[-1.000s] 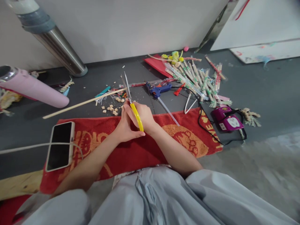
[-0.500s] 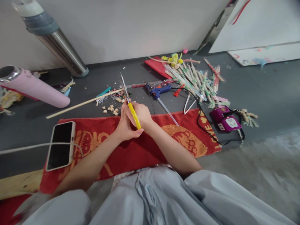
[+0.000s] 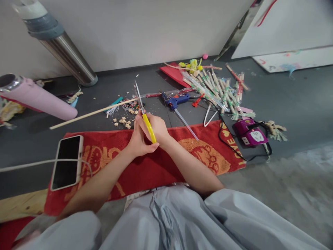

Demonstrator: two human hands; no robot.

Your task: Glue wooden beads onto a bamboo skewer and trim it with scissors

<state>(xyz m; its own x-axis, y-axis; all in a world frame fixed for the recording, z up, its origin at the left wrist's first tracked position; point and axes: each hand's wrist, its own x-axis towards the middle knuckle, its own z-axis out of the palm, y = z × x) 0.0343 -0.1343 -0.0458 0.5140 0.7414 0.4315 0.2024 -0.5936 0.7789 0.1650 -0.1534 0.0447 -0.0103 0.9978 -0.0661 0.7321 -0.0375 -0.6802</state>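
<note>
little differs from half a second ago: the long wooden stick (image 3: 92, 113) on the floor lies a touch further left, and the scissors' tip sits slightly right, the hands staying in place. going left to right, a pink tube (image 3: 39, 99) lies on the dark floor, a phone (image 3: 67, 161) with a white cable rests on the red mat (image 3: 145, 166), and small cut bits (image 3: 124, 121) are scattered just beyond the mat's edge. the left hand (image 3: 137, 137) and right hand (image 3: 156, 126) meet over the mat, both closed around the scissors (image 3: 145, 116): yellow handle in the fingers, thin metal blades pointing up and away, closed or nearly so. further right lie a blue glue gun (image 3: 175, 100), a pile of wrapped sticks (image 3: 218, 90) and a purple power strip (image 3: 251, 135).
</note>
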